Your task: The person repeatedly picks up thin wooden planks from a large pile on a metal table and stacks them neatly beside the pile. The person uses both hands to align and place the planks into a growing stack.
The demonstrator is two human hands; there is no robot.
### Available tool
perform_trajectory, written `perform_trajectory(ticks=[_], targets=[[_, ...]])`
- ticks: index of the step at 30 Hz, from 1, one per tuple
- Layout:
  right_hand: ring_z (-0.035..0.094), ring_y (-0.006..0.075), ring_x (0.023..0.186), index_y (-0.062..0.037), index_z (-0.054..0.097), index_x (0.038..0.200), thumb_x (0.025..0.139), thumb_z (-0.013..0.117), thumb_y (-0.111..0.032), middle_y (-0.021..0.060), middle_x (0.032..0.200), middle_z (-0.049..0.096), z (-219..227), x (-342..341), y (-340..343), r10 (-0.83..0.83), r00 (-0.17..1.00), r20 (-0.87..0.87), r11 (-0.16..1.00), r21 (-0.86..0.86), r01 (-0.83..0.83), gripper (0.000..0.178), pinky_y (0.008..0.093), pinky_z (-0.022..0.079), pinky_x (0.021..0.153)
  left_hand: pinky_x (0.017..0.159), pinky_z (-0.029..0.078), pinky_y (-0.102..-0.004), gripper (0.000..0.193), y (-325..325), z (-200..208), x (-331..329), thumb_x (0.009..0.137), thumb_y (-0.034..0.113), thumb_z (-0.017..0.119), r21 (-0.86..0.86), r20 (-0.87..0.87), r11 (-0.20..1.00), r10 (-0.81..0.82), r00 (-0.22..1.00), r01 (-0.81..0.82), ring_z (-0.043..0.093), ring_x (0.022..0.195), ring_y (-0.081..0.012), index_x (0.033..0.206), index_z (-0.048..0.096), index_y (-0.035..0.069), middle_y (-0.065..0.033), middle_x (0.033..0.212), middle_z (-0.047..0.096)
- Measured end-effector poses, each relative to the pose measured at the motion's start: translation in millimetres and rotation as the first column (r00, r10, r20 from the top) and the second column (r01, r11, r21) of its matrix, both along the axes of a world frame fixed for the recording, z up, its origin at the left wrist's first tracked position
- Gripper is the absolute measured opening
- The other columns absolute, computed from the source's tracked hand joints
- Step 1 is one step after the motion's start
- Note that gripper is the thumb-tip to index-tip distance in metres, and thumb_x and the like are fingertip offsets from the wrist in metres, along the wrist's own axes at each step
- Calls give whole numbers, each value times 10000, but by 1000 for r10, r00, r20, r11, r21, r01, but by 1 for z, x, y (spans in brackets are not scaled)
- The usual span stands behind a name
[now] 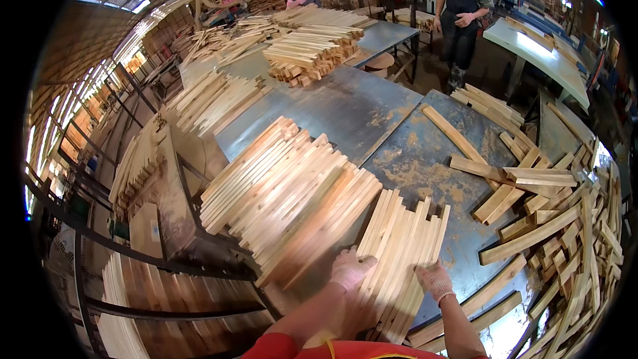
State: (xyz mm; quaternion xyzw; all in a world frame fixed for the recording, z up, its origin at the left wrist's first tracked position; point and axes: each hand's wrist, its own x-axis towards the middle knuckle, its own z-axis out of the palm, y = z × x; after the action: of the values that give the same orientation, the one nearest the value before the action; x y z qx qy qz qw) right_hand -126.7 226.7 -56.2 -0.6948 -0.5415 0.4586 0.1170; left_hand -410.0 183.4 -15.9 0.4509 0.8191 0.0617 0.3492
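Note:
A row of pale wooden strips (397, 252) lies side by side on the metal table in front of me, its far ends uneven. My left hand (351, 269), in a light knit glove, grips the left side of this row. My right hand (435, 281), gloved too, holds the right side with its fingers bent against the outermost strip. The near ends of the strips run down to my body. Just left of them lies a larger, tightly laid stack of wooden strips (292, 189).
Loose wooden pieces (518, 179) lie crossed on the sawdust-strewn metal table (415, 149), beside a big jumbled heap (571, 252) at right. Farther stacks (312, 50) stand ahead. A black metal rack (166, 266) is at left. A person in an apron (458, 13) stands far right.

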Motion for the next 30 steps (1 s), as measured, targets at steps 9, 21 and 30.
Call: perform_trajectory(ticks=[9, 21, 30], targets=[[683, 222, 1090, 37, 567, 1397, 867, 774, -141, 129, 1212, 735, 63, 15, 14, -233, 770, -594, 930, 95, 355, 596, 352, 556, 955, 1114, 466, -469, 818, 29, 51, 19, 848, 437, 758, 378, 188, 919, 41, 981, -111, 579, 1309, -439, 1470, 544, -49, -315, 1394, 584], [566, 193, 1257, -82, 353, 1641, 1000, 715, -217, 77, 1424, 593, 170, 30, -22, 100, 916, -387, 618, 746, 248, 748, 339, 486, 1086, 1103, 467, -504, 621, 41, 124, -29, 949, 260, 665, 852, -366, 196, -438, 821, 485, 488, 1385, -418, 1493, 521, -2, -209, 1457, 577], [517, 488, 1361, 113, 120, 1593, 859, 745, -155, 336, 1493, 480, 32, -37, -131, 196, 973, 123, 908, 353, -228, 1001, 470, 480, 1113, 1160, 419, -420, 572, -46, -53, -126, 998, 147, 485, 269, -687, 429, -542, 484, 862, 548, 1319, -298, 1550, 444, 2, -147, 1419, 575]])
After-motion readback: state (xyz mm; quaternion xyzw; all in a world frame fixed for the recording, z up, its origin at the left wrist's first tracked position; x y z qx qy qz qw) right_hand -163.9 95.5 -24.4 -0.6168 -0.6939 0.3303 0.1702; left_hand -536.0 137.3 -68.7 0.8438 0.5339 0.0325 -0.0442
